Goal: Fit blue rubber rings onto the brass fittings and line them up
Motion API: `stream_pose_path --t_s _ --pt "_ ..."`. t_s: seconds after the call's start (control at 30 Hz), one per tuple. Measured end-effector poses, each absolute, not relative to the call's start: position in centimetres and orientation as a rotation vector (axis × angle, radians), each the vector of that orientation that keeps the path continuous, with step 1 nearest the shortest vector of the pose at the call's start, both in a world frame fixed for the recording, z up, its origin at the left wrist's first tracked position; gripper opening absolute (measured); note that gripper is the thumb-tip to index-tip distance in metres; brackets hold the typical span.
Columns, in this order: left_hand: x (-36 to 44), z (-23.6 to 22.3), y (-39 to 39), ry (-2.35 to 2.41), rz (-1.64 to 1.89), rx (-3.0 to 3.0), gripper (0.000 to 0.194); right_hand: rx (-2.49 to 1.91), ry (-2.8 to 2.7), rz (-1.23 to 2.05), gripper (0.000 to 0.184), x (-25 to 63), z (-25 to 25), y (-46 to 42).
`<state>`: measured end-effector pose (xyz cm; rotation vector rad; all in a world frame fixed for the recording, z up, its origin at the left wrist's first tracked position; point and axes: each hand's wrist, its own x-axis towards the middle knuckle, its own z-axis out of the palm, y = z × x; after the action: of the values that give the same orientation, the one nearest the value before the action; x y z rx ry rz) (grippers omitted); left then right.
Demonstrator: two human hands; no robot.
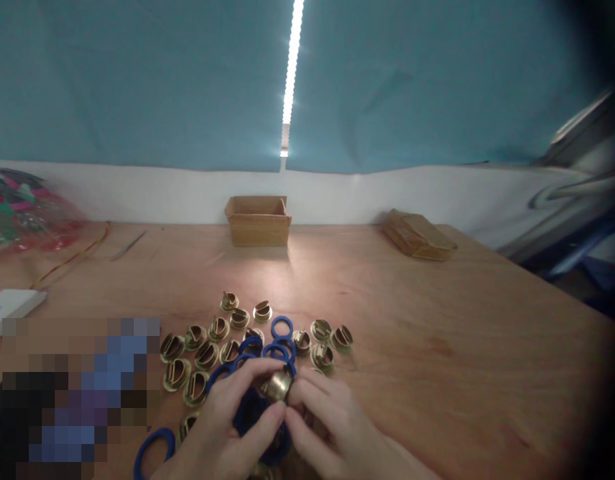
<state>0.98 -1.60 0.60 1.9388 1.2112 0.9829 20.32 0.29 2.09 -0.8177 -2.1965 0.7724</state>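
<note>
Low at the centre of the head view, a round brass fitting (278,385) is pinched between my two hands. My left hand (227,420) grips it from the left with thumb and index finger, and my right hand (332,413) has its fingertips closed on the right side. A bit of blue ring shows at the fitting's upper edge; whether it is seated on the fitting, I cannot tell. Around and beneath my hands lie several blue rings (290,327), partly covered. Several similar brass fittings (207,355) with a raised crosspiece are spread on the wooden table (437,307).
An open cardboard box (260,231) stands at the back, with another brown box (420,235) to its right. At left are a white power strip (12,308), a thin pointed tool (130,245) and plastic bags (27,213). The lower left is blurred out.
</note>
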Motion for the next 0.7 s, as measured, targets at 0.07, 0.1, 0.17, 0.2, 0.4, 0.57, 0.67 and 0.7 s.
stream_pose_path --t_s 0.07,0.1,0.17,0.2,0.4,0.57,0.67,0.7 --pt "1.09 0.70 -1.67 1.184 0.973 1.951 0.039 -0.832 -2.198 0.724 0.017 20.19 1.93 0.20" --pt "1.14 0.73 -1.69 1.169 0.965 1.953 0.040 -0.830 -2.198 0.706 0.019 20.14 1.86 0.15" --pt "1.23 0.79 -1.70 1.143 0.948 1.941 0.039 -0.814 -2.196 0.686 0.021 20.06 1.76 0.05" --pt "1.27 0.81 -1.70 1.127 0.947 1.932 0.038 -0.807 -2.191 0.679 0.022 20.04 1.74 0.01" --pt "1.49 0.64 -1.91 1.052 0.991 1.875 0.039 -0.790 -2.170 0.687 0.025 19.97 1.86 -0.03" --pt "1.74 0.46 -2.07 1.066 1.018 1.821 0.039 -0.762 -2.130 0.723 0.025 19.98 1.89 -0.05" --pt "1.81 0.54 -2.00 1.032 1.007 1.801 0.037 -0.750 -2.128 0.752 0.025 20.11 1.63 -0.07" --pt "1.80 0.56 -1.97 1.026 1.007 1.802 0.037 -0.744 -2.133 0.755 0.025 20.15 1.51 -0.07"
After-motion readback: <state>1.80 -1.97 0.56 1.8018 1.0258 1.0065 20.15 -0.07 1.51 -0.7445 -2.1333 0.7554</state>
